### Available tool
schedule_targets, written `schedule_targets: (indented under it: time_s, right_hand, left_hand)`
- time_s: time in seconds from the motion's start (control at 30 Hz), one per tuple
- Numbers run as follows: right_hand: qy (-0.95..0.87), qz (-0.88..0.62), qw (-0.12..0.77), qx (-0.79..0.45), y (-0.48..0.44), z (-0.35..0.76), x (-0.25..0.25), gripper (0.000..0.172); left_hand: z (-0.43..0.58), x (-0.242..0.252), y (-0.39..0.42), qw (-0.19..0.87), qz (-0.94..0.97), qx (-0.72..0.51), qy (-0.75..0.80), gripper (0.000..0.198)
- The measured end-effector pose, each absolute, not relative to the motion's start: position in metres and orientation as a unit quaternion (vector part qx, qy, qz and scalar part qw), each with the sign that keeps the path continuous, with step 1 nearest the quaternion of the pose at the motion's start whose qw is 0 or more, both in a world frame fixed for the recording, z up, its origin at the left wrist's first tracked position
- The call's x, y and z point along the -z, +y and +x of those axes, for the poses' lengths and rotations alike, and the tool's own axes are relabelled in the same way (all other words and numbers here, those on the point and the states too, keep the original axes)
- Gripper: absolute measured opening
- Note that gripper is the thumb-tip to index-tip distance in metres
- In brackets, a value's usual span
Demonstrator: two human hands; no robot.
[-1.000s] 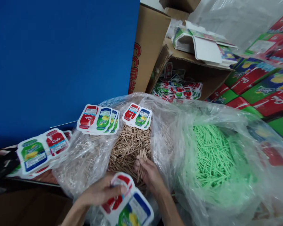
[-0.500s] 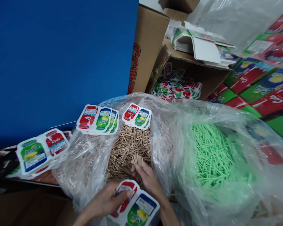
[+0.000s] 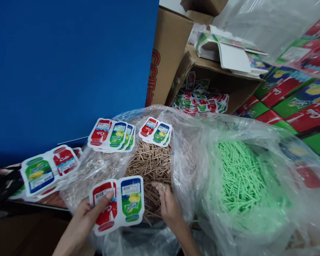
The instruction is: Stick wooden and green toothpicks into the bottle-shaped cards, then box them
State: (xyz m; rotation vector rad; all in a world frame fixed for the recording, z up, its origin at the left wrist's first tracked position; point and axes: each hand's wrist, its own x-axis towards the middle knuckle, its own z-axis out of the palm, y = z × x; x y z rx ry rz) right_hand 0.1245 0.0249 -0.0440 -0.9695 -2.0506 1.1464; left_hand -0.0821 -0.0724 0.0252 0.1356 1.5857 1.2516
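A glossy red-and-green die-cut printed card (image 3: 117, 206) is being gripped at its edge by the left hand (image 3: 86, 217), above a clear plastic bag (image 3: 96, 170). The right hand (image 3: 167, 204) is pinching tan wooden sticks (image 3: 152, 165) inside. Green sticks (image 3: 238, 176) are lying alongside; a blue wall panel (image 3: 69, 64) and cardboard boxes (image 3: 170, 53) are standing behind.
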Motion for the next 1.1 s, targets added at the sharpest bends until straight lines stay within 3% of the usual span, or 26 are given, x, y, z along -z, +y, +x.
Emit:
schedule_targets:
  time_s: [0.47,0.73,1.1]
  right_hand:
    - [-0.764,-0.317,0.361,-0.430,0.014,0.133,0.053,0.020]
    - [-0.749,-0.297,0.385,-0.450,0.012,0.134,0.052,0.021]
    - [-0.735,-0.279,0.430,-0.444,0.011,0.137,0.055,0.024]
  left_hand:
    - [-0.060,-0.011,-0.057,0.525,0.012,-0.569,0.633,0.042]
    - [-0.055,-0.006,-0.055,0.535,0.046,-0.533,0.654,0.034]
    - [-0.054,0.003,-0.051,0.533,0.089,-0.506,0.672,0.039]
